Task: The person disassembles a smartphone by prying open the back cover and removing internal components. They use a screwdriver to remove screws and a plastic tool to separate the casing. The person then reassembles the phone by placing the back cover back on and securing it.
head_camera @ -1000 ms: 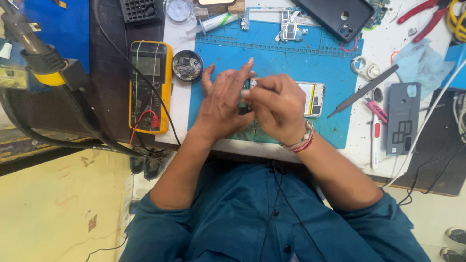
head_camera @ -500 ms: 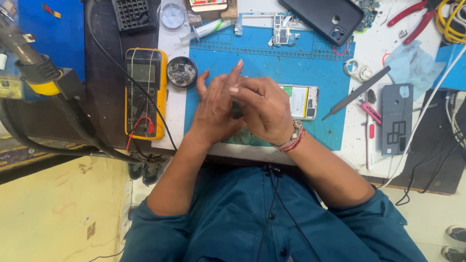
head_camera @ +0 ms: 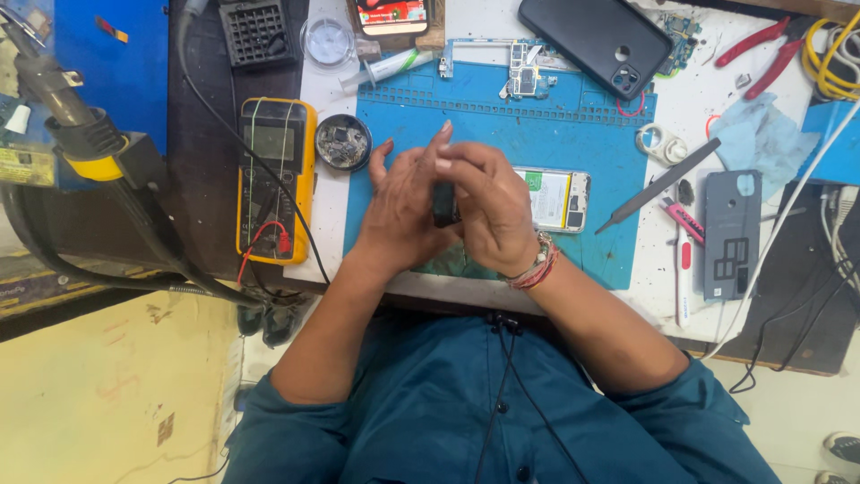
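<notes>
Head view shows our left hand (head_camera: 405, 208) and right hand (head_camera: 491, 208) clasping a small dark block (head_camera: 444, 206). Beneath lies our smooth blue rubber mat (head_camera: 573, 134).

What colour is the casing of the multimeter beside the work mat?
Yellow, with a dark face; the multimeter shows in the head view.

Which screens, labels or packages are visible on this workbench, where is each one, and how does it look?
Multimeter: left of the blue mat, yellow case, grey blank display on top.
Phone screen: top edge, lit, red and dark picture.
Opened phone: on the mat beside the right hand, battery with white and green label.
Grey back cover: right side, dark rectangular markings.
Small dark part: held between left hand and right hand.
</notes>
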